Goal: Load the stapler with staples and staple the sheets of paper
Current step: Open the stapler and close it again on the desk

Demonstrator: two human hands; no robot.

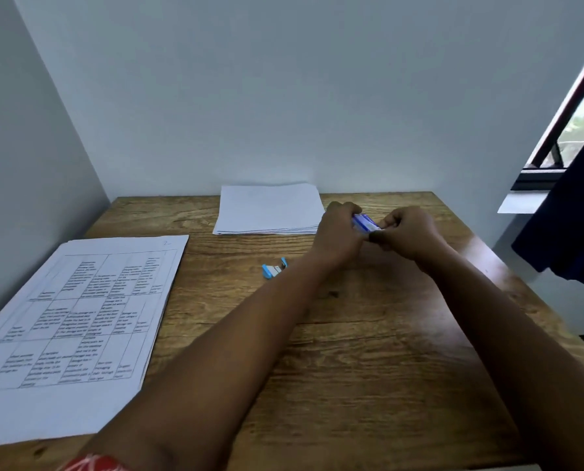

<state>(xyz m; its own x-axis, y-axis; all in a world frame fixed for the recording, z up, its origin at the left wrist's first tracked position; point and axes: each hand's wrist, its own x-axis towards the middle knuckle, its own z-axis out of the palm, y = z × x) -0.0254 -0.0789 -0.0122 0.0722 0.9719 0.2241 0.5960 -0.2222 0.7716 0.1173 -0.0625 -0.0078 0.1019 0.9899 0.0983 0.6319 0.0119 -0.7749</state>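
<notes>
Staple box handled in both hands; stapler not yet loaded

A small blue-and-white box (365,223), judged to hold staples, is pinched between the left hand (340,232) and right hand (406,234) right of frame centre; the blue stapler (274,268) lies untouched on the worktop (368,351), the printed sheets (76,321) at lower left unstapled.

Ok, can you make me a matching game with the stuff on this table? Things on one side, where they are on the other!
Things:
1. small blue stapler
2. blue and white staple box
3. printed sheets with tables
4. plain white paper stack

Places:
A. at the table's far edge, by the wall
B. held between both hands
C. on the left side of the table
D. alone on the wood, mid-table

Pairs: 1-D, 2-B, 3-C, 4-A
</notes>
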